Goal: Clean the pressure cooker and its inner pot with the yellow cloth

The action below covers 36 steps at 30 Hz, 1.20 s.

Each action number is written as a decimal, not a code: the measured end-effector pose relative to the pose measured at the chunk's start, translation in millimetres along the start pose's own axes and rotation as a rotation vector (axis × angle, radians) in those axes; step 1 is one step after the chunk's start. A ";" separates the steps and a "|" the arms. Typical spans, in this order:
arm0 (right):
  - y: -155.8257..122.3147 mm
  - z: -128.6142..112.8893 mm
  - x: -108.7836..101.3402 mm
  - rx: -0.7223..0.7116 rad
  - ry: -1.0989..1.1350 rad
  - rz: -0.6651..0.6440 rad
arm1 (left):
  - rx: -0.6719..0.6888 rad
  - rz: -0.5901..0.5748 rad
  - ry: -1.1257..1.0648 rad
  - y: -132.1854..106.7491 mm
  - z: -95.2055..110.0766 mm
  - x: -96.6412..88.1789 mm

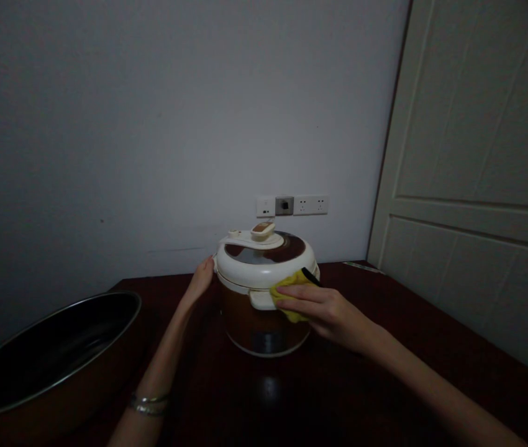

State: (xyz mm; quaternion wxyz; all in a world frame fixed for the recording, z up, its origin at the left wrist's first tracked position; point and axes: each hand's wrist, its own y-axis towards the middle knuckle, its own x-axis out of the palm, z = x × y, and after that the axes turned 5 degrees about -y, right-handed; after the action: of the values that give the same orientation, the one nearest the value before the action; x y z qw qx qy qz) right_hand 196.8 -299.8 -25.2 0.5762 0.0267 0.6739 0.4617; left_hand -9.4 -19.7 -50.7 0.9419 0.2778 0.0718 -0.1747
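Observation:
A brown and cream rice cooker (264, 292) stands on the dark wooden table (385, 347) near the wall, lid closed, with a cream handle on top. My left hand (201, 279) rests against the cooker's left side, fingers curved round its rim. My right hand (320, 310) presses a yellow cloth (292, 292) against the cooker's front right, just under the lid; its fingers lie flat over the cloth.
A large dark metal basin (45, 354) sits at the left edge of the table. A strip of wall sockets (292, 205) is on the white wall behind the cooker. A pale panelled door (478, 186) stands at the right.

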 end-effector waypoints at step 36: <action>-38.3 115.5 43.5 0.990 0.225 0.733 | 0.096 0.487 0.329 -59.0 49.8 -44.2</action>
State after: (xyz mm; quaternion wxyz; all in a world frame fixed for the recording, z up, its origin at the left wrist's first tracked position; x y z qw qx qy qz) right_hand 293.8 -228.7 -72.5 0.2252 0.4713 0.8113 0.2625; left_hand -70.3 -80.5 -28.3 0.9176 0.3555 0.1464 0.1006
